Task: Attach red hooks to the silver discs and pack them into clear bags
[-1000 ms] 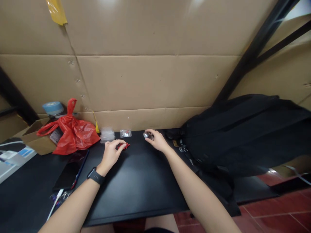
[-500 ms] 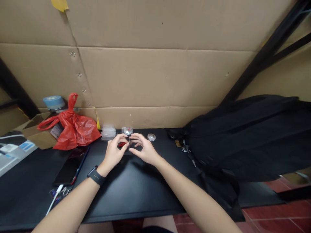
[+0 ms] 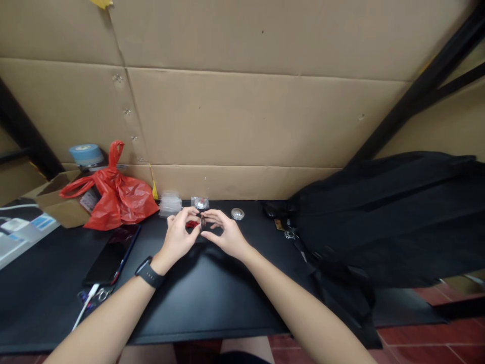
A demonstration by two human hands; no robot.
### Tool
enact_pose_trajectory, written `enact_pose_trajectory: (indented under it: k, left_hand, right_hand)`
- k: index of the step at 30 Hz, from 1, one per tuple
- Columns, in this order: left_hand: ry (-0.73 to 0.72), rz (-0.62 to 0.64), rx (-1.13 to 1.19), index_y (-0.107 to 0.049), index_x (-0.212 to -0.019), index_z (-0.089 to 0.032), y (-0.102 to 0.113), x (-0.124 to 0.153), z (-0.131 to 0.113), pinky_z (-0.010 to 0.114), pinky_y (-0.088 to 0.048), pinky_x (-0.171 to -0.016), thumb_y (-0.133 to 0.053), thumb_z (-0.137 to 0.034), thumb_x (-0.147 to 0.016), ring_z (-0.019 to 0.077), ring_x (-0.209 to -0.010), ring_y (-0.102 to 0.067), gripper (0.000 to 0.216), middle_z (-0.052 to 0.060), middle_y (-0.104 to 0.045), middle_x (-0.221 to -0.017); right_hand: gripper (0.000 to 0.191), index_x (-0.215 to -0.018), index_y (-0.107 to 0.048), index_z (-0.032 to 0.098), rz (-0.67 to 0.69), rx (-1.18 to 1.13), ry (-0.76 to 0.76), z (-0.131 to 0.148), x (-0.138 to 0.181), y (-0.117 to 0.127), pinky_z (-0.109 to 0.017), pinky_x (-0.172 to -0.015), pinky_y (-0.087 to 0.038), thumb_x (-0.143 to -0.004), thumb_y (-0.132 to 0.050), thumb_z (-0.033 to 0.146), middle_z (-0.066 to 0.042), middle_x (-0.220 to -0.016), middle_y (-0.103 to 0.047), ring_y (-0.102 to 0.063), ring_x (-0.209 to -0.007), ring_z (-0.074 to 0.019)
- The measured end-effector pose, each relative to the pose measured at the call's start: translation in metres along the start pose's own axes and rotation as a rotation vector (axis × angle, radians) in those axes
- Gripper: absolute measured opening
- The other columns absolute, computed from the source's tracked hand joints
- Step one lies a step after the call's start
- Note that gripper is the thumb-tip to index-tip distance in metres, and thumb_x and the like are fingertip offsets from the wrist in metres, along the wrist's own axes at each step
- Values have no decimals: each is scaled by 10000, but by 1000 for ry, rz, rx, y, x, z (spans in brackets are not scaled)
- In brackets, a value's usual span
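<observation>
My left hand point(image 3: 179, 236) and my right hand point(image 3: 229, 236) meet above the black table. Between their fingertips they pinch a thin, dark, round disc point(image 3: 203, 222), seen almost edge-on; its exact kind I cannot make out. Something small and red point(image 3: 192, 224) shows through the gap of my left fingers, partly hidden by them. Just beyond my hands lies a small clear packet point(image 3: 199, 202) with a shiny round piece in it. A silvery round piece point(image 3: 237, 214) rests on the table to the right of that packet. A stack of clear plastic sleeves point(image 3: 170, 203) sits left of it.
On the left are a red plastic bag point(image 3: 125, 202), a cardboard box point(image 3: 62, 207), a phone point(image 3: 113, 255) with a white cable, and a power strip point(image 3: 28, 237). A black backpack point(image 3: 382, 217) fills the right side. Cardboard panels point(image 3: 231, 121) stand behind the table.
The disc has turned a little between my fingertips, so more of its dark face shows. My hands keep nearly the same place, while the view has tilted slightly.
</observation>
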State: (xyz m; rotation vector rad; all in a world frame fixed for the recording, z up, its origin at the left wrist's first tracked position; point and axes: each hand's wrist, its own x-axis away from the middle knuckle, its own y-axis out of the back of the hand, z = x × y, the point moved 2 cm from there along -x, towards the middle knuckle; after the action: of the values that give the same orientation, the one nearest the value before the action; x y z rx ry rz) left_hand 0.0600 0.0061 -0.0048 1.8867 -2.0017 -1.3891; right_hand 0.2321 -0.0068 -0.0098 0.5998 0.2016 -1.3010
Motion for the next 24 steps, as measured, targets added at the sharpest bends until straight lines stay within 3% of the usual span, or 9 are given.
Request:
enact_pose_trajectory:
  k: [9, 15, 18, 20, 22, 24]
  left_hand:
    - [-43, -35, -63, -476, -1104, -241, -1, 3, -1, 391, -317, -913, -595, -219, -848, 236, -1041, -662, 283, 36, -741, -1006]
    - [-175, -96, -183, -564, -1016, -222, 5, 5, -8, 395, -328, -899, -587, -262, -885, 237, -1016, -656, 139, 56, -726, -1008]
    - [-232, -130, -205, -595, -998, -227, 7, 6, -12, 402, -320, -921, -588, -287, -900, 251, -1055, -635, 116, 49, -727, -979]
    - [-243, -146, -210, -604, -997, -231, 7, 7, -13, 406, -316, -931, -588, -296, -906, 257, -1077, -623, 113, 48, -726, -986]
    - [-231, -147, -224, -606, -998, -230, 6, 8, -13, 408, -319, -935, -590, -299, -907, 260, -1097, -615, 115, 51, -727, -993]
    - [-216, -140, -233, -604, -997, -227, 5, 9, -14, 408, -322, -934, -589, -294, -904, 260, -1100, -615, 116, 53, -728, -993]
  right_hand:
    - [519, -1180, -549, 237, -12, -129, -39, -1, 0, 1, -386, -908, -547, -733, -793, 338, -118, -1269, -651, -640, -1174, -253]
    - [503, -1035, -536, 238, -35, -391, -208, -6, -1, -2, -358, -823, -579, -670, -846, 393, -74, -1122, -711, -731, -905, -207]
    - [372, -946, -554, 212, 13, -371, -231, -4, -2, -1, -298, -704, -555, -818, -690, 533, -28, -817, -728, -711, -723, -167]
    - [420, -861, -570, 195, 54, -314, -224, -2, -3, 0, -270, -638, -515, -922, -494, 604, -12, -654, -669, -663, -632, -149]
    - [462, -800, -569, 190, 81, -262, -197, 2, -3, 2, -261, -617, -488, -943, -441, 609, -10, -649, -633, -619, -613, -137]
    - [414, -794, -569, 191, 92, -210, -156, 6, -3, 3, -261, -630, -477, -927, -508, 578, -8, -714, -617, -588, -642, -133]
